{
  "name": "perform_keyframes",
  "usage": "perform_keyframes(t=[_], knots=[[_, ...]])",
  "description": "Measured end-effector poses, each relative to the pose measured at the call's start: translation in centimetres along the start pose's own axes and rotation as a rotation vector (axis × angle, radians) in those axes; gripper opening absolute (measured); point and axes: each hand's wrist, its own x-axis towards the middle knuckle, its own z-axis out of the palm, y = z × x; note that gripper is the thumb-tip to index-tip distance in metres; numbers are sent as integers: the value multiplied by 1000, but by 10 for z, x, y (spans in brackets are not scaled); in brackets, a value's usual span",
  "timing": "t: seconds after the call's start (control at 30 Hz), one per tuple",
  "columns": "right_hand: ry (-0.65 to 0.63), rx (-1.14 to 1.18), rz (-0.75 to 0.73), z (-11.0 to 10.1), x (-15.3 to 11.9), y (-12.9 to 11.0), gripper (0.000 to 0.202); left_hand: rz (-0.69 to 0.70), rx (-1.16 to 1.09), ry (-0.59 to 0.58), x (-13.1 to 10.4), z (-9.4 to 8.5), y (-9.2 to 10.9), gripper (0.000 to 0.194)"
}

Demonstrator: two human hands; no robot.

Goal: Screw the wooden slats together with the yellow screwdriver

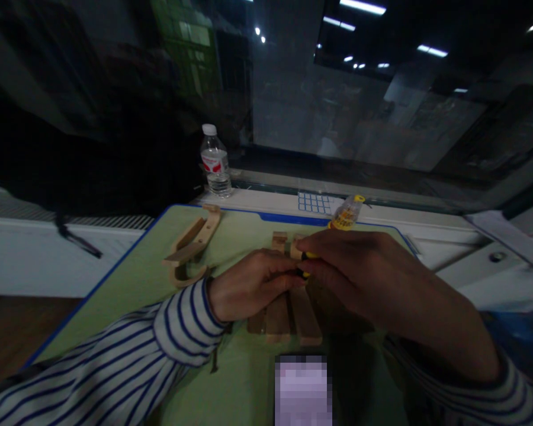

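Gripping a yellow-and-black tool point(311, 255) over wooden slats point(308, 324), the right hand point(373, 269) is just beside the left hand point(251, 281), whose fingers bunch near the tool, their hold unclear. Curved wooden pieces point(207, 234) lie leftward on the green surface point(133, 278).

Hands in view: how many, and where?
2: the left hand over the wooden slats, and the right hand beside it, fingers on a yellow-and-black item. No others show.

Dim overall (perhaps slightly blurred)
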Motion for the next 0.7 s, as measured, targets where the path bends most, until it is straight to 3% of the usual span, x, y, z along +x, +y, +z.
perform_keyframes(t=[0.1, 0.33, 0.53, 0.7], knots=[[13, 4, -7, 1, 0, 1, 20, -32, 36, 44, -1, 2, 3, 24], [16, 59, -27, 4, 1, 5, 25, -49, 221, 275, -2, 4, 18, 20], [16, 95, -49, 2, -1, 7, 35, -51, 275, 273, -3, 3, 18, 18], [-14, 185, -91, -1, -3, 7, 33, -40, 195, 224, -2, 2, 14, 18]])
